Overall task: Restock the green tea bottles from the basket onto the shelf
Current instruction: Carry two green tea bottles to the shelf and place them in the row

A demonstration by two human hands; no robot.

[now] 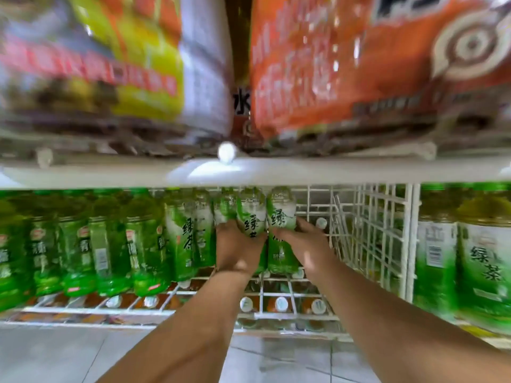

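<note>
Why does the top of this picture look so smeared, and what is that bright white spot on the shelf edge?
Head view: the orange and yellow packs above are streaked by motion blur, their print unreadable; the white spot is glare on the white shelf edge; the wide lens bows that edge; the green tea bottles under the left hand and right hand stay fairly sharp.
</note>
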